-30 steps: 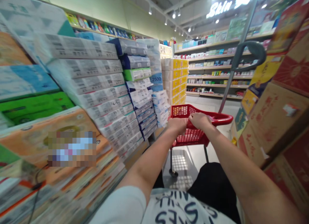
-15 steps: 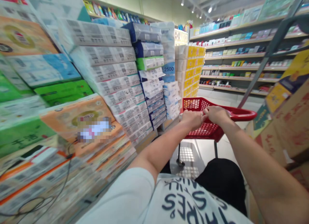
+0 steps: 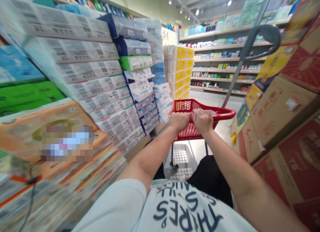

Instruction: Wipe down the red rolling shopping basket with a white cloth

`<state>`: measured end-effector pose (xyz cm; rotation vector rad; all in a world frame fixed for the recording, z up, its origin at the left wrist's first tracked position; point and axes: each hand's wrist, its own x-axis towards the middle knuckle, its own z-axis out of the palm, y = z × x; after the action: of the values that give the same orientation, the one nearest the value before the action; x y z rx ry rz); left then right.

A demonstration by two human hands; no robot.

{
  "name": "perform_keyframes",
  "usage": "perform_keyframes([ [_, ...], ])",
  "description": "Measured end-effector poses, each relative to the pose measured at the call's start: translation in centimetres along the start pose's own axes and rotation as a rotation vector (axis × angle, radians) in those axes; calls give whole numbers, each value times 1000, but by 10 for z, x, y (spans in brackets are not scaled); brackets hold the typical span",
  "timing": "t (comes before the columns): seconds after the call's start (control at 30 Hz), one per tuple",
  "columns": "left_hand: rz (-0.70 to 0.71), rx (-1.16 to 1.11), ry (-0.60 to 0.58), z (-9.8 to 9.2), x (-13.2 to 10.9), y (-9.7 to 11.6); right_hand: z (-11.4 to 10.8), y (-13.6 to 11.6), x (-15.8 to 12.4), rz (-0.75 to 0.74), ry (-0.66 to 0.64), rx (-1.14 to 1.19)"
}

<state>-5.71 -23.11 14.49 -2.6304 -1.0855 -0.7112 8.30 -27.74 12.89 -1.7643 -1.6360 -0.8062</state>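
Observation:
A red shopping cart (image 3: 185, 106) with a mesh basket stands in a narrow store aisle in front of me. My left hand (image 3: 179, 120) is closed round the cart's red handle bar. My right hand (image 3: 202, 121) grips the same bar right beside it, the two hands touching. What lies inside the basket is hidden from here.
Tall stacks of tissue packs (image 3: 100, 88) wall the left side. Cardboard boxes (image 3: 277, 115) pile up on the right, with a grey metal pole (image 3: 240, 65) leaning past them. Yellow packs (image 3: 182, 72) and stocked shelves (image 3: 220, 62) stand ahead. A tiled floor (image 3: 212, 98) runs between.
The view has swung about as I walk; the cart sits a little further along the aisle. Both hands keep their grip on the handle.

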Motion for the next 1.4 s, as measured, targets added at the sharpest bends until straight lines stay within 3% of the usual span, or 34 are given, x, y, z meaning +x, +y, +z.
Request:
perform_keyframes([
  [0.07,-4,15,-27,0,4,-4,10,-4,-14,-7,162,18],
  [0.17,54,54,31,3,-3,-9,18,-8,-24,-12,226,28],
  [0.3,118,86,165,6,-14,-7,20,-8,-22,-8,216,43],
  [0.5,-43,38,-125,-3,10,3,19,-5,-22,9,216,44],
  [0.57,-12,24,-82,-1,6,4,19,-3,-23,13,217,38],
  [0.73,114,62,211,13,-20,7,19,1,-24,6,207,37],
  [0.8,55,54,195,14,-16,8,19,2,-24,4,199,40],
  [0.93,-24,-13,44,9,3,6,20,1,-24,10,200,33],
  [1.1,107,26,187,13,-16,3,21,-1,-25,2,213,24],
  [1.17,99,43,224,14,-21,4,21,0,-25,-3,214,24],
  [1.33,-16,-15,115,9,-5,4,21,0,-24,-4,221,32],
  [1.4,-7,-27,134,10,-6,3,20,-1,-24,-5,224,36],
])
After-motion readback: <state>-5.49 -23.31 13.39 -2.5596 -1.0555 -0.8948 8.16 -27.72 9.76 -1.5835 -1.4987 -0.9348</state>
